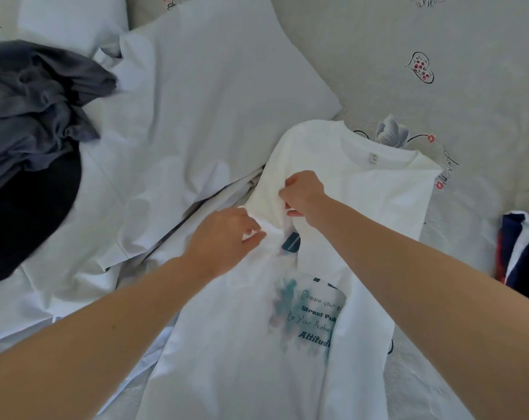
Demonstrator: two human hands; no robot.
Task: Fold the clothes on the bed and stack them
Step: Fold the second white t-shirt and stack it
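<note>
Printed T-shirt (287, 344): white, spread on the bed (408, 71), collar away from the person.
Left hand (223, 241): fingers pinch a bunched fold of the shirt near its middle.
Right hand (305, 195): fingers curled, gripping the same fold just beyond.
White clothes (181, 116): lying left.
Grey garment (36, 101): crumpled, far left.

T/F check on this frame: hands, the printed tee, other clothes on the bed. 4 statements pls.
1. Both hands pinch the white printed T-shirt. True: left hand and right hand each have a grip on its fabric.
2. The shirt's print is red. False: it is teal with dark lettering.
3. A grey garment lies crumpled at far left. True.
4. The shirt's neck label is hidden. False: the label shows inside the collar.
</note>
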